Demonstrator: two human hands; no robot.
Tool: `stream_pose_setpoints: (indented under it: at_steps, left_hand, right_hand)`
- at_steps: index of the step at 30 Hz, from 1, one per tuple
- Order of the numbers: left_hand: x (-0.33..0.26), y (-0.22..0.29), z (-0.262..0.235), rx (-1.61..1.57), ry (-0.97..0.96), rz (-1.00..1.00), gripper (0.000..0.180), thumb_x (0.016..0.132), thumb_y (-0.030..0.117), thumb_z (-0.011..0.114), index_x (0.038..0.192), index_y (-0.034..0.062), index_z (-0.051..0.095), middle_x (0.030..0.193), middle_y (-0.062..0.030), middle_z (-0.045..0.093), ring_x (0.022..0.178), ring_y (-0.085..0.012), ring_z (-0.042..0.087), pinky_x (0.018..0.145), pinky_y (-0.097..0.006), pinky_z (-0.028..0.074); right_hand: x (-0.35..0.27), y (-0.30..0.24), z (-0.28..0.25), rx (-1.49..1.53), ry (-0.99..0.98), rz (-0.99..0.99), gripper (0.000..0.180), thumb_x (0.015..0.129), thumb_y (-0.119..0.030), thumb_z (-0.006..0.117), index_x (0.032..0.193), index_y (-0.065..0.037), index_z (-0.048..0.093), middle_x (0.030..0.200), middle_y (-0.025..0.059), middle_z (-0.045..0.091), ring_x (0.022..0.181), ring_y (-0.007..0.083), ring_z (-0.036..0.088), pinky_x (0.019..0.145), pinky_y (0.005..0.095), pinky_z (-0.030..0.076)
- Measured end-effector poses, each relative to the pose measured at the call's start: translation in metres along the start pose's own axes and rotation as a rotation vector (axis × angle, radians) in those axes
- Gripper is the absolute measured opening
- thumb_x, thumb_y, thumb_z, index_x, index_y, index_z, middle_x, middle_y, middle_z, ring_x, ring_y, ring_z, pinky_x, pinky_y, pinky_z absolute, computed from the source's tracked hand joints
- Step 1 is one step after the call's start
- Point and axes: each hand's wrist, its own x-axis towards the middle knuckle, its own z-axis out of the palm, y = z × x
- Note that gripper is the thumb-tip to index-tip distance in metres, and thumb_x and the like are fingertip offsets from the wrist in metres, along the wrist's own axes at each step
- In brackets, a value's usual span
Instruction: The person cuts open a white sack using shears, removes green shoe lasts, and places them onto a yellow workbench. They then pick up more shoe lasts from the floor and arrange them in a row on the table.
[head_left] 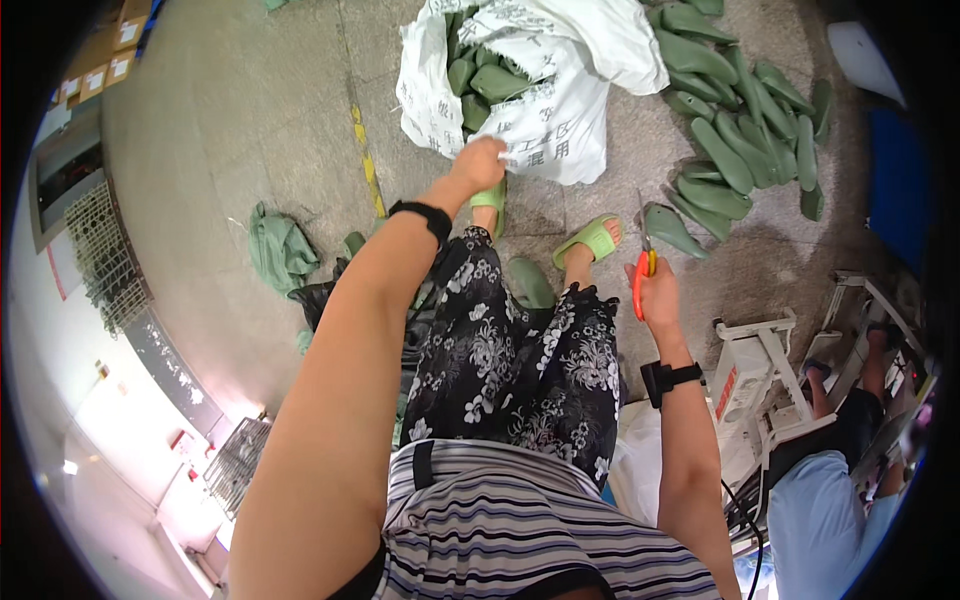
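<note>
While the left hand (481, 164) fingers pinch the white sack (545, 90) edge on the grey concrete floor (220, 130), right hand (655, 290) fingers close round orange-handled scissors (643, 262). Green insoles (745, 150) lie scattered beyond the right fingers, more inside the sack above the left fingers. Yellow floor line (368, 165) left of them.

The person wore a grey-and-white striped top (530, 530), black trousers with white flowers (520, 350) below that top, light green slide sandals (590, 240), and black wristbands on the left hand (480, 165) and right hand (660, 295).
</note>
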Motion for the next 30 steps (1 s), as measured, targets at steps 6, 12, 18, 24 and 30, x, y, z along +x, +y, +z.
stream_pose_setpoints:
  at_steps: [6, 12, 18, 24, 30]
  left_hand:
    - [0.050, -0.060, 0.041, 0.037, 0.113, -0.073, 0.027, 0.069, 0.006, 0.056, 0.096, -0.0002, 0.057, 0.103, -0.0203, 0.058, 0.093, -0.0373, 0.056, 0.081, -0.044, 0.046]
    - [0.060, -0.113, 0.082, -0.096, 0.168, 0.090, 0.035, 0.074, 0.000, 0.050, 0.107, 0.0011, 0.057, 0.112, -0.0183, 0.057, 0.101, -0.0375, 0.054, 0.087, -0.042, 0.045]
    - [0.099, -0.127, 0.044, -0.075, 0.397, 0.100, 0.041, 0.066, -0.005, 0.055, 0.107, 0.0012, 0.056, 0.108, -0.0157, 0.057, 0.105, -0.0340, 0.052, 0.087, -0.040, 0.044]
    - [0.152, -0.132, 0.045, 0.345, 0.218, 0.388, 0.059, 0.067, -0.003, 0.061, 0.123, 0.0039, 0.045, 0.127, -0.0152, 0.045, 0.119, -0.0329, 0.043, 0.097, -0.041, 0.037]
    - [0.179, -0.118, 0.065, 0.324, 0.107, 0.417, 0.057, 0.072, 0.005, 0.056, 0.126, 0.0082, 0.043, 0.132, -0.0181, 0.042, 0.117, -0.0332, 0.045, 0.096, -0.041, 0.038]
  right_hand:
    - [0.084, -0.073, 0.081, -0.025, 0.058, -0.199, 0.043, 0.076, -0.033, 0.069, 0.090, 0.004, 0.052, 0.080, 0.0282, 0.060, 0.080, 0.0453, 0.058, 0.066, 0.0466, 0.046]
    - [0.196, -0.203, 0.165, 0.117, 0.031, -0.535, 0.034, 0.078, -0.023, 0.063, 0.093, 0.005, 0.052, 0.084, 0.0270, 0.061, 0.082, 0.0437, 0.058, 0.069, 0.0433, 0.047]
    - [0.321, -0.177, 0.193, -0.123, 0.080, -0.532, 0.034, 0.075, -0.021, 0.064, 0.098, 0.002, 0.053, 0.092, 0.0245, 0.061, 0.088, 0.0408, 0.058, 0.074, 0.0412, 0.047]
    - [0.330, -0.094, 0.158, -0.044, 0.121, -0.386, 0.038, 0.072, -0.021, 0.068, 0.102, 0.000, 0.055, 0.090, 0.0192, 0.062, 0.085, 0.0337, 0.060, 0.074, 0.0392, 0.047]
    - [0.306, -0.083, 0.163, 0.146, 0.145, -0.223, 0.039, 0.070, -0.017, 0.066, 0.102, 0.000, 0.053, 0.090, 0.0197, 0.061, 0.086, 0.0346, 0.060, 0.073, 0.0411, 0.047]
